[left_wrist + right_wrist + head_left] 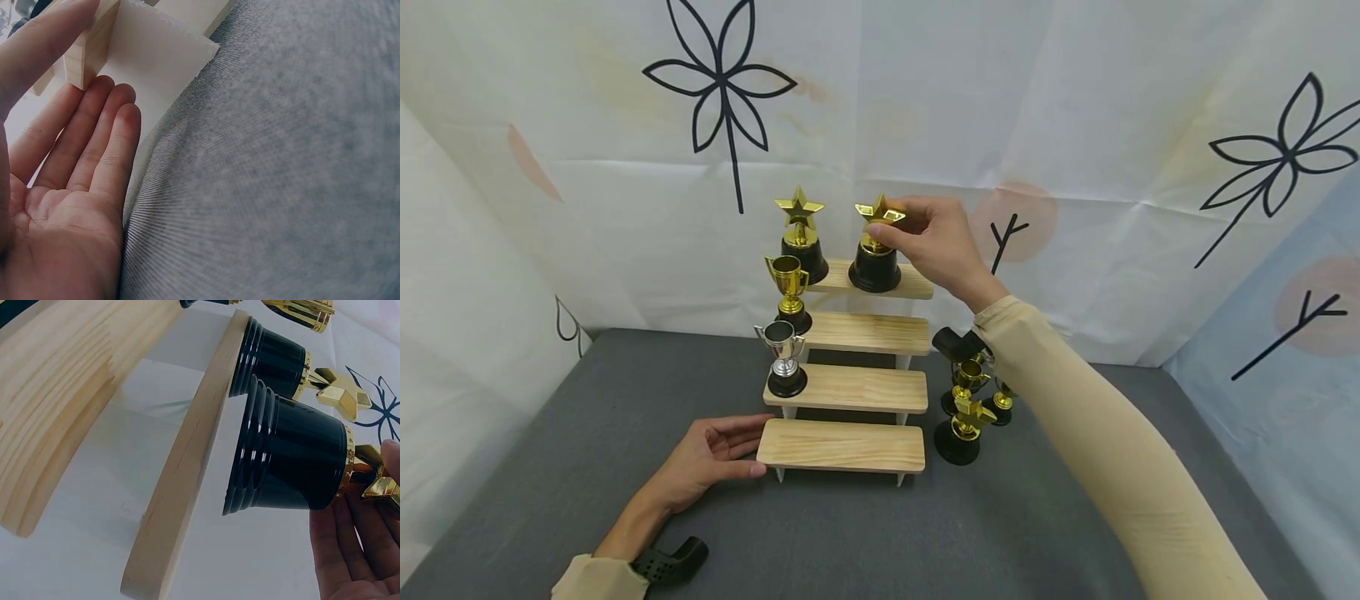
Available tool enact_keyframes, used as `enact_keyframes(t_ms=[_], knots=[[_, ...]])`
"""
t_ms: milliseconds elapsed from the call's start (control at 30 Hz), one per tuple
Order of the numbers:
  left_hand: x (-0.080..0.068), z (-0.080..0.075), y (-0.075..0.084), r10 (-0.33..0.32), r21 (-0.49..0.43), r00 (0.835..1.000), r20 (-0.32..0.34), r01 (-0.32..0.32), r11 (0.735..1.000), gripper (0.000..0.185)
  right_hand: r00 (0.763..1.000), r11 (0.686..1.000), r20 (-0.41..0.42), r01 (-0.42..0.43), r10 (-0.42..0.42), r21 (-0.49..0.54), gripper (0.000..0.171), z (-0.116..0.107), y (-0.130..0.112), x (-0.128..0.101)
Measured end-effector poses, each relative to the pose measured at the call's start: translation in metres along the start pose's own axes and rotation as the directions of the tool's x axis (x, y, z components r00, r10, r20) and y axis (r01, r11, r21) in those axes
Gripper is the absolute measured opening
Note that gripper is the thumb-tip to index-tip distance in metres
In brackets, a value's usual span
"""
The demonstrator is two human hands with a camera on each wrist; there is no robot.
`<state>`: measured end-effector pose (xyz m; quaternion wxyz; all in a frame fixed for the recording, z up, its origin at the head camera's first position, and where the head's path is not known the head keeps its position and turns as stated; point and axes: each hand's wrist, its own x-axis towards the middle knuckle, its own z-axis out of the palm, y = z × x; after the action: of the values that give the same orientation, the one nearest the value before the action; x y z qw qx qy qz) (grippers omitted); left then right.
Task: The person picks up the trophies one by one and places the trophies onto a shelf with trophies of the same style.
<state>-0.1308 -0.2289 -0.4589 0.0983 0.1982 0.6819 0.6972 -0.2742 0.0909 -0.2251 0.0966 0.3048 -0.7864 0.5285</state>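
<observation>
— Star trophy (877,246), gold on a black base, on the top step of the wooden stair-shaped stand (842,446), right of a second star trophy (801,237). Tilted slightly, base on the board's right half.

— Held how?

— Pinched at the star by the right hand (936,242): thumb and fingertips curled round the gold points, wrist raised, forearm in a beige sleeve stretched up from the lower right. Seen from the right wrist, black ribbed base (287,456) flat against the top board's surface, fingers (350,550) just beside the gold star.

— And the left hand?

— Left hand (711,458) resting on the grey table (550,433), palm turned inward, fingers straight and relaxed, tips touching the left end of the lowest step. Gripping nothing. From the left wrist, same fingers (94,156) lying against the white leg beneath that board.

— Other pieces on the stand?

— Gold cup trophy (789,292) at the left end of the second step; silver cup trophy (784,358) at the left end of the third. Lowest step bare wood.

— Beside the stand?

— Cluster of small gold trophies (966,417) on the table just right of the stand, partly hidden by the right forearm.

— Any writing or labels?

— None legible on trophies or boards. Backdrop cloth (722,92) printed with black flower outlines only.
</observation>
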Motion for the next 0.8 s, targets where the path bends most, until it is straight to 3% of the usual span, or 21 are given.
enact_keyframes(t_ms=[800], knots=[[0.0, -0.002, -0.003, 0.008, -0.017, 1.0, 0.003, -0.008, 1.0, 0.067, 0.997, 0.997, -0.003, -0.078, 0.078, 0.024, 0.03, 0.017, 0.008, 0.013]])
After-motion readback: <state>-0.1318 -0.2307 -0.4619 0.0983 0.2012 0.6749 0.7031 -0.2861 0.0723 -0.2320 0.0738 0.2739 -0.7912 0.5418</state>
